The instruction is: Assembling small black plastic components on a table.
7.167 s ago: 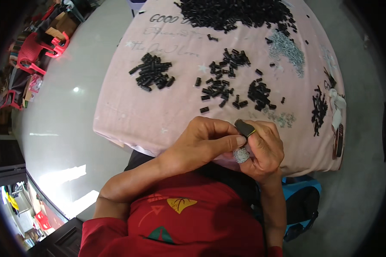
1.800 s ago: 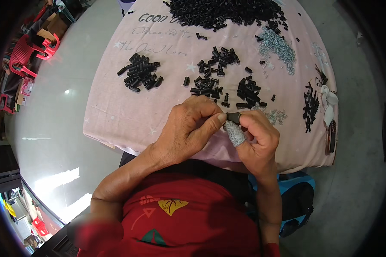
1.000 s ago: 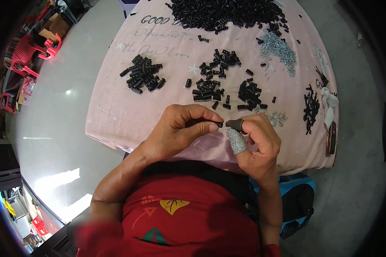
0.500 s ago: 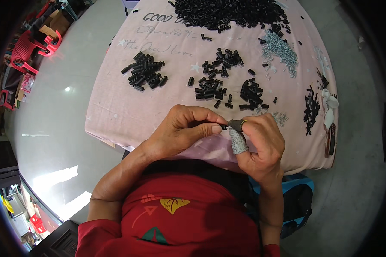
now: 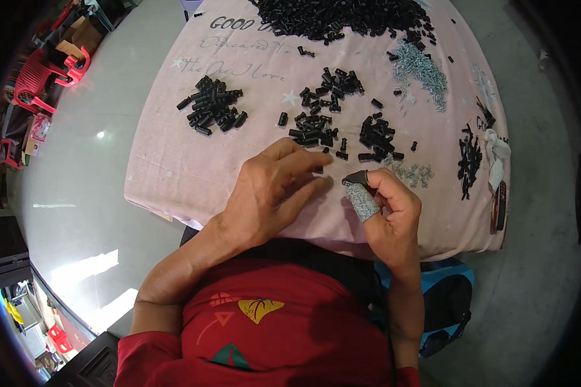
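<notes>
My left hand [image 5: 268,190] hovers over the near edge of the cloth, thumb and forefinger spread apart. A small black piece [image 5: 318,170] peeks out by its fingers; whether it is touched cannot be made out. My right hand [image 5: 394,209] is closed in a pinch, with a dark cover on the forefinger and a speckled grey cover on the thumb. What sits between those tips is too small to name. Just beyond the hands lie loose clusters of short black cylindrical parts [image 5: 313,132], more such parts [image 5: 376,137] and a few small clear or silvery bits [image 5: 414,174].
A pink printed cloth [image 5: 174,168] covers the table. At the far side is a large heap of black parts [image 5: 342,16], with a silvery pile of small metal pieces [image 5: 421,72] beside it. Another black cluster [image 5: 212,106] lies left; thin black strips [image 5: 469,158] and a white cloth [image 5: 496,155] lie right.
My hands have parted. The left has drawn back from the black piece it pinched and opened its fingers; the right keeps its pinch, slightly lower and turned.
</notes>
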`<state>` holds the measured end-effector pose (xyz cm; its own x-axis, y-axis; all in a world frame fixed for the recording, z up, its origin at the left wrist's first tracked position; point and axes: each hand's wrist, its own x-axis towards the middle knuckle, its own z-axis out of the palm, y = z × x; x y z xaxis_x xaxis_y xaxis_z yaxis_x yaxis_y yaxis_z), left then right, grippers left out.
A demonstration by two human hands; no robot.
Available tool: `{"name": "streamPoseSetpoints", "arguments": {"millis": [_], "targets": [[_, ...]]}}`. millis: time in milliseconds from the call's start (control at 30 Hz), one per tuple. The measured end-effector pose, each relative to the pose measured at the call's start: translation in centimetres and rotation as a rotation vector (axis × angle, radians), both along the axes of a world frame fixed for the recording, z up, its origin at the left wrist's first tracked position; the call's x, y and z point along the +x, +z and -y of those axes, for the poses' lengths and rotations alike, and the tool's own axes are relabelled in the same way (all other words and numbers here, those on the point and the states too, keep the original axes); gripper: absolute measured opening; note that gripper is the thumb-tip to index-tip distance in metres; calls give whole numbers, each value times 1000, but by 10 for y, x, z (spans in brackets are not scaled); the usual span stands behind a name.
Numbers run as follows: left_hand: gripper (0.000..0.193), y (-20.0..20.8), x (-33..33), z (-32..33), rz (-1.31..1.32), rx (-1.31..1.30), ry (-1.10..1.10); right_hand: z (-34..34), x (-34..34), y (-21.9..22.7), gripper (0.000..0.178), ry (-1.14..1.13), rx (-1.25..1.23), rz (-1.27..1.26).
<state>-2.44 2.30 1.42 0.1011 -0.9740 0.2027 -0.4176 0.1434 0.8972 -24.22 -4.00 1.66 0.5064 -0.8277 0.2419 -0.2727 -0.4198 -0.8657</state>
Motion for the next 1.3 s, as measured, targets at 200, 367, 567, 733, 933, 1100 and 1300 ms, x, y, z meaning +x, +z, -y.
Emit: {"name": "streamPoseSetpoints", "arguments": {"millis": [200, 367, 567, 733, 933, 1100, 1300], "targets": [[27, -3, 1, -1, -106, -146, -185, -1, 2, 1, 15, 45, -7, 4], [14, 1, 1, -1, -69, -134, -149, -5, 4, 0, 13, 35, 107, 57], [11, -16, -3, -3, -385, 17, -92, -6, 2, 4, 12, -10, 51, 100], [14, -15, -8, -5, -543, 49, -107, -7, 12, 16, 16, 29, -179, 41], [11, -8, 4, -4, -252, -43, -42, -7, 14, 12, 19, 14, -240, 12], [20, -4, 22, 0, 130, -111, -4, 0, 6, 0, 18, -74, -227, -73], [24, -14, 9, 8, 342, -182, 10, 1, 10, 0, 18, -29, -275, -145]]}}
